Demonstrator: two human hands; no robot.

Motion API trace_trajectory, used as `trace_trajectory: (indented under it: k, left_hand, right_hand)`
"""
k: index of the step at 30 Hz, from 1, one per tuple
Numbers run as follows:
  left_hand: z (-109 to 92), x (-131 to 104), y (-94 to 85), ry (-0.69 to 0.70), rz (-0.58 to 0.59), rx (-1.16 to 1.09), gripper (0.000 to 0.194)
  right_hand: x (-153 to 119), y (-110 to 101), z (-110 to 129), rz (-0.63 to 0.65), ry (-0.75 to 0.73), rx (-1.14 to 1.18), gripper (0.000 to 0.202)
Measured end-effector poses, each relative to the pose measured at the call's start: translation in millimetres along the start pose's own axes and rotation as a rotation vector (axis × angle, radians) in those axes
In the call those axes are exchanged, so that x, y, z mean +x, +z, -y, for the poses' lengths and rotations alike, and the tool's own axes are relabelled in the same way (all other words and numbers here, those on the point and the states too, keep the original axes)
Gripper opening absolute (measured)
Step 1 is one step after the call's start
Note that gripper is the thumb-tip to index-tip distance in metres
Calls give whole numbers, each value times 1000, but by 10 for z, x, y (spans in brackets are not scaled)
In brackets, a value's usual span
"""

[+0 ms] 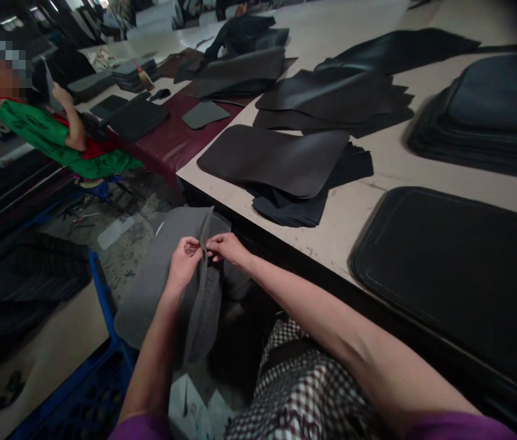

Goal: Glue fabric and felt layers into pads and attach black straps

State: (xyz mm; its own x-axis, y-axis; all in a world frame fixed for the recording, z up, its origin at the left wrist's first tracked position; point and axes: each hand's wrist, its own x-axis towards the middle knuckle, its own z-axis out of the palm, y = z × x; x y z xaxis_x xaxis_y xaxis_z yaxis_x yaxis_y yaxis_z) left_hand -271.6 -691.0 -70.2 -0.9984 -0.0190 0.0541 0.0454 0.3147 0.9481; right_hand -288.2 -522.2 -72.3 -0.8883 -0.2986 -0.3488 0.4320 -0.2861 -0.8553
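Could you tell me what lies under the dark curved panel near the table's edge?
Under the dark curved panel, darker fabric pieces stick out at its right and lower sides. How many are stacked there is hidden.

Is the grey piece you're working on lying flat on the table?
No. Both the left hand and right hand pinch the grey piece below the table edge.

A grey fabric piece (157,287) — soft, matte, with rounded corners — hangs folded over below the worktop's edge, its thin perforated layer (206,299) standing edge-up along the middle.
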Motion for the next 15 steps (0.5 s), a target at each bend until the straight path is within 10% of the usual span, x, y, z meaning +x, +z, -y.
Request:
trace_trajectory:
  k: [15]
  left_hand:
    - [73,13,-45,-40,-83,-9,35]
  right_hand:
    - [154,28,-212,-94,40,-119,21]
